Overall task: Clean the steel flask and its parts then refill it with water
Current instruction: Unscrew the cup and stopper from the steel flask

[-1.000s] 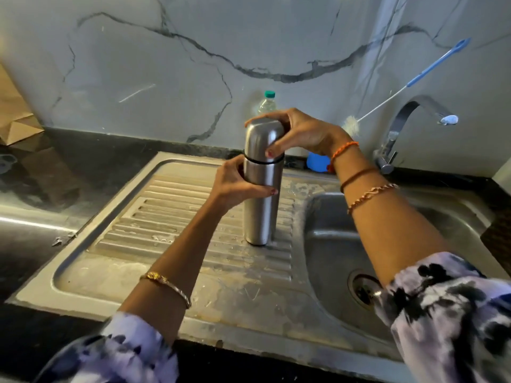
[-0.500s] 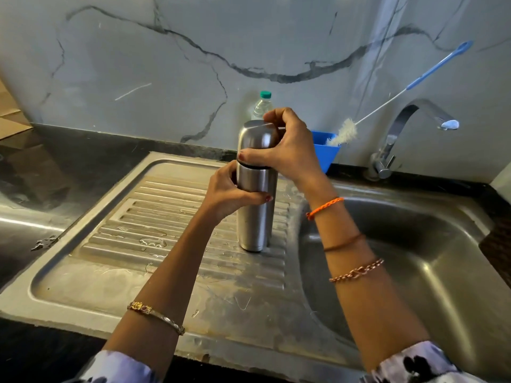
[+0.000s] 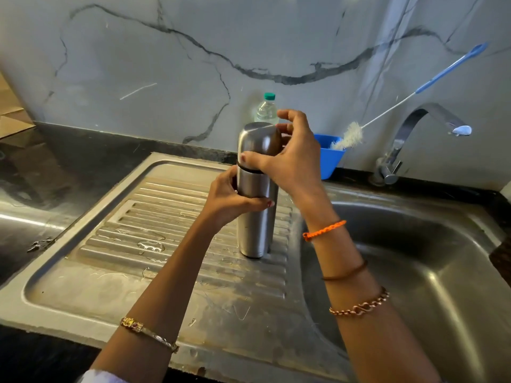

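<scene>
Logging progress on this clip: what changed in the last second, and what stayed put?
The right hand turned on the cap, its wrist swinging from the tap side toward the camera, fingers now loosening. The left hand kept gripping the steel flask, upright on the draining board. Cap still on.

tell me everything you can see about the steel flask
The steel flask is a tall brushed-metal cylinder standing upright on the ribbed drainboard left of the sink basin. Its domed cap is still on, with a dark ring showing at the seam. The left hand grips the body just below that ring; the right hand curls around the cap from the right.
</scene>
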